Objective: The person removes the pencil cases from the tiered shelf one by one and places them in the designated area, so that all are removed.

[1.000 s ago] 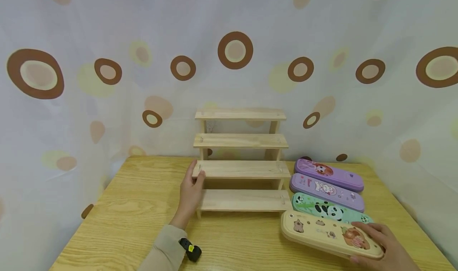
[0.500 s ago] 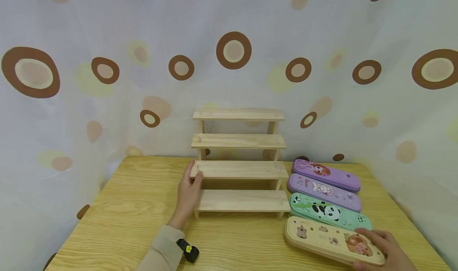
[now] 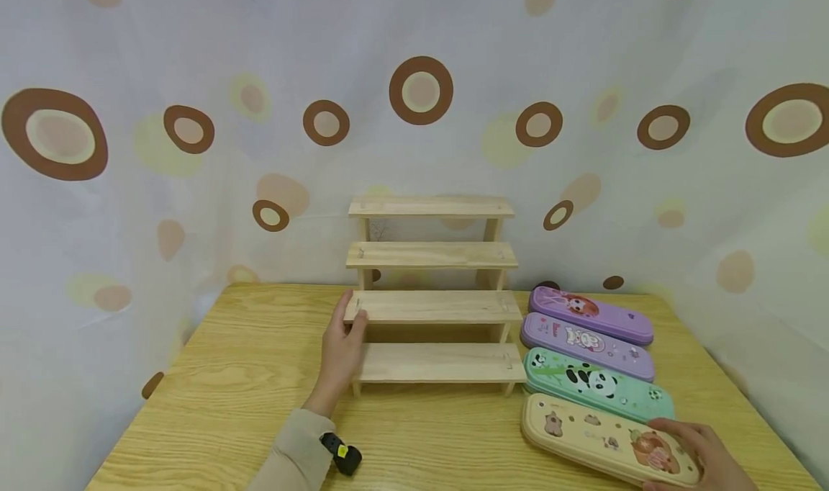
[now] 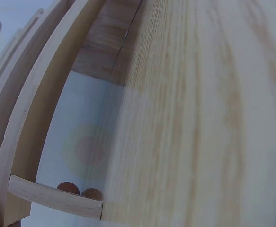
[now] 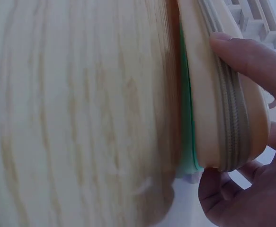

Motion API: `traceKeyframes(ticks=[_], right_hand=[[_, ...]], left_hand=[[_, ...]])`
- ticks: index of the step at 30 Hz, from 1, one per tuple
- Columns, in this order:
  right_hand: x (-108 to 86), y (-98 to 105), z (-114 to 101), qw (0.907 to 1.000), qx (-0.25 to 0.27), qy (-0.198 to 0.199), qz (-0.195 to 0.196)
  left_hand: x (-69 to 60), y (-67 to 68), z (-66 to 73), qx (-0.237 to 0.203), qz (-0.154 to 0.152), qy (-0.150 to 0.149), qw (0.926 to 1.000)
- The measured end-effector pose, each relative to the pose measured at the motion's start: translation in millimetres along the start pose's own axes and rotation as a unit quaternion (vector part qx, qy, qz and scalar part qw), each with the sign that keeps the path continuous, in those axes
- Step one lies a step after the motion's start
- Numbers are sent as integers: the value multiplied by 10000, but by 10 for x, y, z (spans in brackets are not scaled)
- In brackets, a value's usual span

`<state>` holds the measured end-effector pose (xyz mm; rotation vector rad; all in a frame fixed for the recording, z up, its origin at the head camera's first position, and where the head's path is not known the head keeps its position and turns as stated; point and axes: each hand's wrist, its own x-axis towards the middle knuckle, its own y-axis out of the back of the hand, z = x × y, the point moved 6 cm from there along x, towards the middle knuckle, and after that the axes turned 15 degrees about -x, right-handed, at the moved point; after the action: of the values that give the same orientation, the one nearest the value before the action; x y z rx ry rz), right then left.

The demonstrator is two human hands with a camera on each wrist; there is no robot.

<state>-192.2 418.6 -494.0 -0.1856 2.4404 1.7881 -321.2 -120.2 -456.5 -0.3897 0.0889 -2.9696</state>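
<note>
My left hand (image 3: pixel 342 354) grips the left end of the second-lowest board of a pale wooden stepped shelf (image 3: pixel 437 306), thumb at the front. Only a sliver of that hand shows at the lower left of the left wrist view. At the front right, my right hand (image 3: pixel 706 458) holds the right end of a cream pencil case (image 3: pixel 599 437) with cartoon animals. In the right wrist view, the thumb presses the zipped side of the cream case (image 5: pixel 204 94) and the fingers curl round its end. The case lies at or just above the tabletop; I cannot tell which.
Behind the cream case lie a green panda pencil case (image 3: pixel 596 383), a lilac one (image 3: pixel 586 345) and a purple one (image 3: pixel 589 314), in a row right of the shelf. The wooden table (image 3: pixel 227 376) backs onto a patterned curtain (image 3: pixel 427 160). A black device (image 3: pixel 342 453) sits on my left wrist.
My right hand has lowered the cream pencil case toward the table's front, so it overlaps the green one less. My left hand keeps its grip on the shelf. The head view has shifted slightly.
</note>
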Motion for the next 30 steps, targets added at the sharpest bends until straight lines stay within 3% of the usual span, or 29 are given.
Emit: traceKeyframes(ticks=[13,18,26,30], right_hand=[[107,-3,81,9983,-356,462,-27],[98,96,-24,9933,-674,920,183],[56,247,-263,9985,-224,307,-402],[47,331,-477,9975,-185,667,152]], left_hand=[[4,15,14,9,40,-5,10000],[3,3,10,-3,6,1,10000],[7,10,-10,-36,-31,44,10000],[13,19,-13,8,-34,13,10000]])
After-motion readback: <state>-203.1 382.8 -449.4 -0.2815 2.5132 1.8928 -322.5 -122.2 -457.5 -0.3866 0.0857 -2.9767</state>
